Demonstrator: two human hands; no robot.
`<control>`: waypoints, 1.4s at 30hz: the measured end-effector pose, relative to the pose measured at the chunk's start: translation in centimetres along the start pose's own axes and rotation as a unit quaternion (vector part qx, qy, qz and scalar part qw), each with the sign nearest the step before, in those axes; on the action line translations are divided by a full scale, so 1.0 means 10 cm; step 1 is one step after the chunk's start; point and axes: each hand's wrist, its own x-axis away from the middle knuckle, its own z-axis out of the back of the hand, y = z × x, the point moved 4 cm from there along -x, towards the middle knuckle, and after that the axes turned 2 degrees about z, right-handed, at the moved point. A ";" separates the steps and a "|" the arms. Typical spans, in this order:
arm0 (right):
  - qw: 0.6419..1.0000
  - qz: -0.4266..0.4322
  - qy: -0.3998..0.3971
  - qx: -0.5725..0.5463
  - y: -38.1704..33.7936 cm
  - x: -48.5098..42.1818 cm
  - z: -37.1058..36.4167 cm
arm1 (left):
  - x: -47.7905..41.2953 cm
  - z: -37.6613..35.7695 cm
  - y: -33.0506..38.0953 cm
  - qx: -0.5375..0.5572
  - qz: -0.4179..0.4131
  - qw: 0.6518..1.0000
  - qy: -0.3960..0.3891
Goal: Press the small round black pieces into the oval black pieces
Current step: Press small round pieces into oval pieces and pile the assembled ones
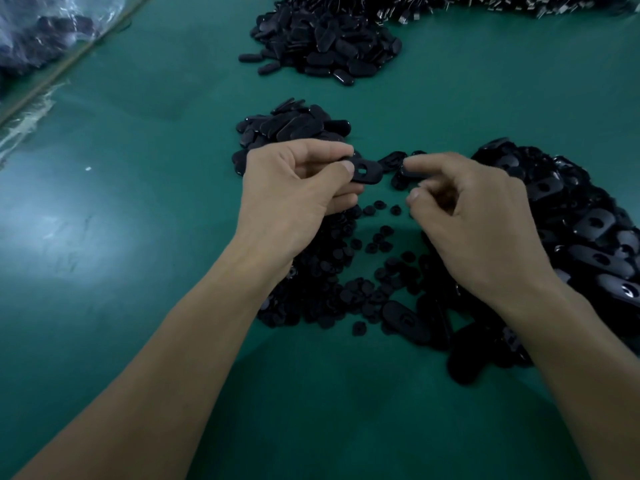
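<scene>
One oval black piece, flat and glossy with a round hole through its middle, was pinched at one end by the left hand, hole facing up. Small round black pieces lay scattered between and beneath both hands. A heap of holed ovals sat just right of the right hand, and a second oval heap lay just beyond the left hand.

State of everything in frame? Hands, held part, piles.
left hand: pinches the oval piece
oval piece: held, hole empty
right hand: fingers curled, grip unclear
small round pieces: loose on the table
right pile: heaped ovals
far pile: heaped ovals
</scene>
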 end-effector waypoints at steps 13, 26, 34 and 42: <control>0.988 0.020 0.044 -0.146 -0.04 -0.03 0.04 | 0.02 -0.04 -0.02 -0.007 -0.009 1.000 -0.019; 0.973 -0.016 0.016 -0.228 -0.04 -0.06 0.03 | 0.06 -0.11 0.01 0.018 -0.022 0.998 -0.063; 0.976 -0.013 0.027 -0.217 -0.06 -0.06 0.04 | 0.05 -0.11 0.01 0.036 -0.030 0.996 -0.071; 0.983 0.012 0.027 -0.180 -0.11 -0.04 0.05 | 0.06 -0.13 0.01 0.017 -0.052 0.995 -0.088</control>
